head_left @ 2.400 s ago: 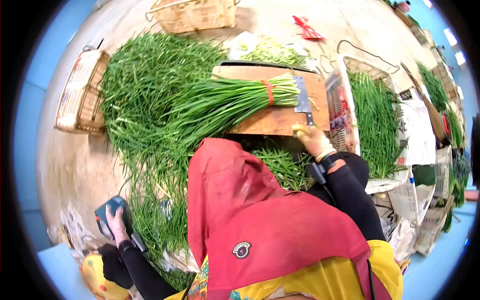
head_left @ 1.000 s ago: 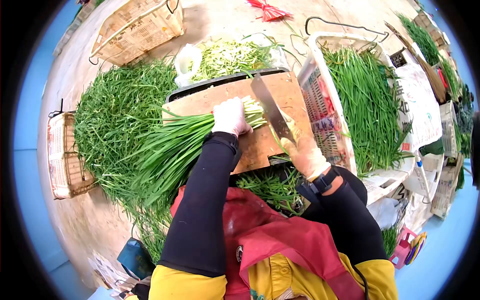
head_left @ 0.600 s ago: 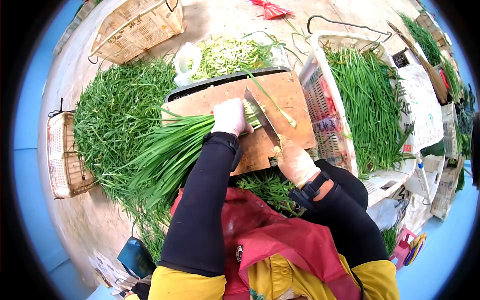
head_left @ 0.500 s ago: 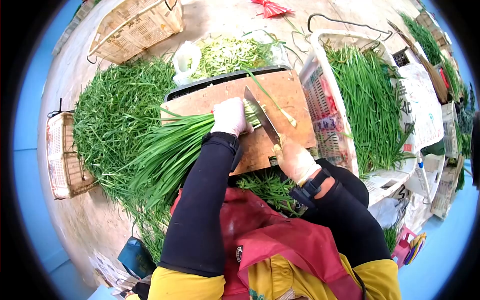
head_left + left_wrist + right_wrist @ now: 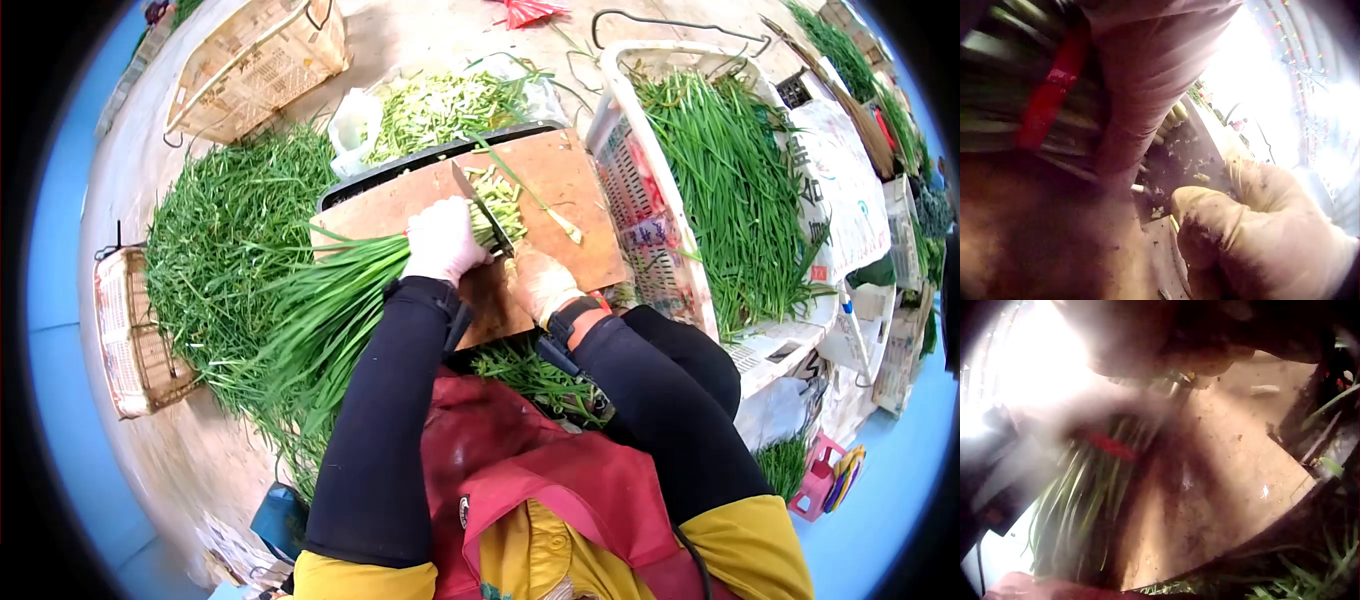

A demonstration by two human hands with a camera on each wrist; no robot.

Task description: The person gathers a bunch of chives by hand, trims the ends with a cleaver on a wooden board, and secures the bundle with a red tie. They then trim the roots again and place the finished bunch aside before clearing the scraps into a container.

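My gloved left hand [image 5: 443,240] grips a bunch of garlic chives [image 5: 335,290] lying across a wooden cutting board [image 5: 585,200]. A red band [image 5: 1054,87] ties the bunch beside that hand, as the left wrist view shows. My gloved right hand [image 5: 543,283] holds a cleaver [image 5: 478,205] by its handle. The blade stands on edge across the pale stem ends, close to the left hand's fingers. Cut stem pieces [image 5: 500,197] lie on the board right of the blade. Beyond them rests one loose chive stalk [image 5: 545,212].
Behind the board, a plastic-lined tray holds many chopped stems [image 5: 440,112]. A large heap of chives [image 5: 230,270] spreads at the left. A white crate [image 5: 640,170] filled with chives stands close at the right. Beige crates [image 5: 265,75] sit farther back and left.
My left hand has come from a dark teal box at lower left onto the bunch. The cleaver has lifted off the board, then moved left across the stems, leaving cut pieces on its right.
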